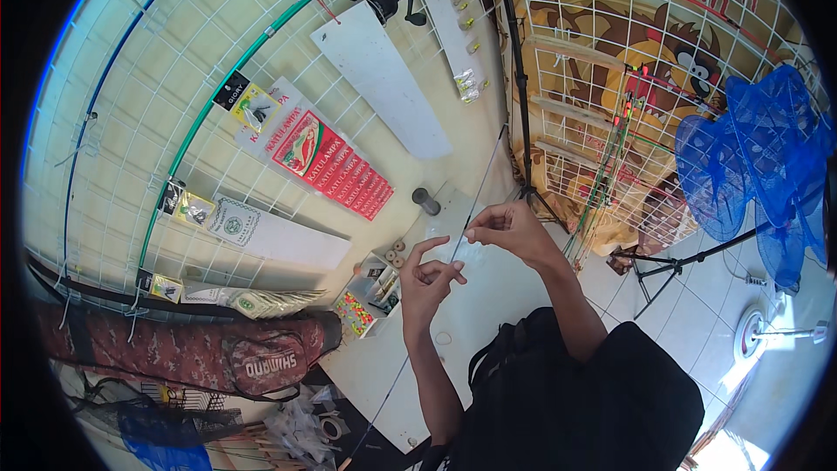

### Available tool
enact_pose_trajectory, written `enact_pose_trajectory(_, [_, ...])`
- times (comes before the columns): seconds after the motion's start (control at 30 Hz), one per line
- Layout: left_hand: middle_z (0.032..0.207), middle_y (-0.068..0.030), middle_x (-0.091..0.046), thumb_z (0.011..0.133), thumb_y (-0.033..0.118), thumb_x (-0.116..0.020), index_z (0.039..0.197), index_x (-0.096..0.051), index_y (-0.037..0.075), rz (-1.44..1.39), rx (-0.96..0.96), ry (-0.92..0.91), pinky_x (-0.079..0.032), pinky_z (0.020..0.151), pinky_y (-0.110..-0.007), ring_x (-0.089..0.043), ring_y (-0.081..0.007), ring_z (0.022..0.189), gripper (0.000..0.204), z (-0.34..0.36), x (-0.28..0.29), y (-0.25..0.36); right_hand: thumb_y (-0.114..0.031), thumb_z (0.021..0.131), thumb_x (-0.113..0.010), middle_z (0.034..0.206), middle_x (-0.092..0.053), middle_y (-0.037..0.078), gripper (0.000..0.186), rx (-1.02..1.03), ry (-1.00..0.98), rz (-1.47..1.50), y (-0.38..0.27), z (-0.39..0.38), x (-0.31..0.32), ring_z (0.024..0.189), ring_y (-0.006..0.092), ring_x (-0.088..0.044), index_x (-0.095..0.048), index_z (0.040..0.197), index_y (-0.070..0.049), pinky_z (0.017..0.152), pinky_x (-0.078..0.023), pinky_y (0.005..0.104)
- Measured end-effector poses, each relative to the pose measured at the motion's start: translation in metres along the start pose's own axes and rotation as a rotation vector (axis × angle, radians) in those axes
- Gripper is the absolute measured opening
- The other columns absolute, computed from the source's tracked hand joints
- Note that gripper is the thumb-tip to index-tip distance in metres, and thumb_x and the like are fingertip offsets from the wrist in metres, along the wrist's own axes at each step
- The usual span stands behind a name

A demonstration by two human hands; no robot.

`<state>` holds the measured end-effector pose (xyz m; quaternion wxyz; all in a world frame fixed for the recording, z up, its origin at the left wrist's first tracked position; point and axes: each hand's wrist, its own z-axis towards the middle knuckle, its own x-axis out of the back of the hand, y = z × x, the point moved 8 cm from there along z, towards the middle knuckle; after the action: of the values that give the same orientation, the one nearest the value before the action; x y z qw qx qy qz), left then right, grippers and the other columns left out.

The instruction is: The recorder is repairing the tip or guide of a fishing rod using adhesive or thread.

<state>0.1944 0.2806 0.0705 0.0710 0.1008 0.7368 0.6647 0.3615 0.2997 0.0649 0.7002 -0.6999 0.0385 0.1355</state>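
Observation:
A thin dark fishing rod (486, 174) runs slantwise past both hands, its lower part passing behind my left forearm toward the bottom edge. My left hand (425, 286) pinches it between thumb and a bent finger, while the index finger stretches out above. Just to the right and slightly higher, my right hand (513, 231) is closed, thumb and index fingertip pressed together beside the rod. Whatever lies between those fingertips is too small to make out. Below the hands is a white tabletop (488, 288).
An open box of small colourful beads (356, 314) and a grey cylinder (425, 201) stand on the table. A wire grid at left carries a green fishing rod (209, 105) with a reel. A camouflage rod bag (183, 351) lies lower left; blue netting (758, 157) hangs at right.

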Motion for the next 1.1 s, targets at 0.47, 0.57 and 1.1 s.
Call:
enact_pose_trajectory(0.47, [0.063,-0.0042,-0.068,0.082,0.007,-0.071,0.12,-0.055,0.005,0.03,-0.003,0.007,-0.027,0.042,-0.017,-0.041,0.0007,0.043,0.041,0.003,-0.001,-0.004,-0.017,0.078,-0.076,0.076,-0.067,0.005,0.023,-0.049,-0.109,0.18,0.016,0.009,0.0,0.069,0.0093,-0.059,-0.07,0.09,0.002,0.064,-0.045,0.0226])
enact_pose_trajectory(0.57, [0.063,-0.0046,-0.068,0.082,0.008,-0.072,0.12,-0.055,0.005,0.034,-0.008,-0.005,-0.026,0.041,-0.017,-0.041,0.0007,0.043,0.041,0.003,-0.002,-0.003,-0.015,0.079,-0.076,0.076,-0.067,0.006,0.022,-0.065,-0.096,0.199,0.017,0.008,0.002,0.069,0.0098,-0.059,-0.07,0.09,0.003,0.065,-0.046,0.0228])
enact_pose_trajectory(1.1, [0.063,-0.0049,-0.067,0.082,0.009,-0.072,0.119,-0.056,0.005,0.01,0.007,-0.003,-0.025,0.041,-0.017,-0.04,0.0007,0.042,0.04,0.004,0.0,-0.008,-0.013,0.082,-0.073,0.085,-0.068,0.006,0.022,-0.014,0.019,0.334,0.028,0.004,-0.004,0.074,0.01,-0.057,-0.068,0.097,0.003,0.071,-0.047,0.0238])
